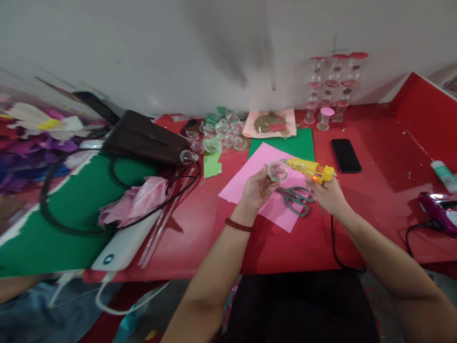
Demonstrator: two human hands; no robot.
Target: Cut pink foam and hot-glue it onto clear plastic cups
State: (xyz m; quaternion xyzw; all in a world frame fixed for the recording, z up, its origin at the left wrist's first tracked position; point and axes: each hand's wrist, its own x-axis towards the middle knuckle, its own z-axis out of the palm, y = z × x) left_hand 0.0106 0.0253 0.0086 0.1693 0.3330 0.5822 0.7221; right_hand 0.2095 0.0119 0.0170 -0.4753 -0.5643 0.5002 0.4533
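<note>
My left hand [257, 190] holds up a small clear plastic cup [277, 170], its round rim turned toward me. In my right hand [327, 193] is a yellow hot glue gun [307, 167] with an orange light lit on its side. The gun points left, and its nozzle is at the cup's rim; whether they touch I cannot tell. Below both hands, grey-handled scissors [298, 202] rest on pink paper [243, 181]. The gun's black cord runs down toward the table's front edge.
Clear plastic cups [223, 131] are heaped at the back. Hourglass-like stacks of cups [332, 90] stand against the wall. A phone [346, 155] lies on the right, near a glue bottle [444, 175]. Leftward are a dark bag [143, 138] and a white power bank [124, 245].
</note>
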